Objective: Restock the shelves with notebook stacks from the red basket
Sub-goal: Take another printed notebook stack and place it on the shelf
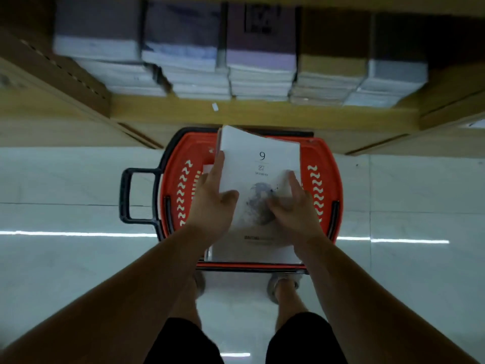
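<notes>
Notebook stack (259,164) is held over the red basket (324,158) — gripped at its sides by left hand (212,206) and right hand (296,211) — before the shelf (262,112).

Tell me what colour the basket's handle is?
Black. The handle sticks out from the side of the red basket, shown best in the head view.

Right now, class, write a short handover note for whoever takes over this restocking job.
Left-hand grip holds the notebook stack by its left edge; right-hand grip holds its right side.
The stack is above the red basket, which sits on the floor in front of the shelf.
Done: shelf carries several piles.
Left: place this stack on the shelf; what remains in the basket is mostly hidden.
</notes>
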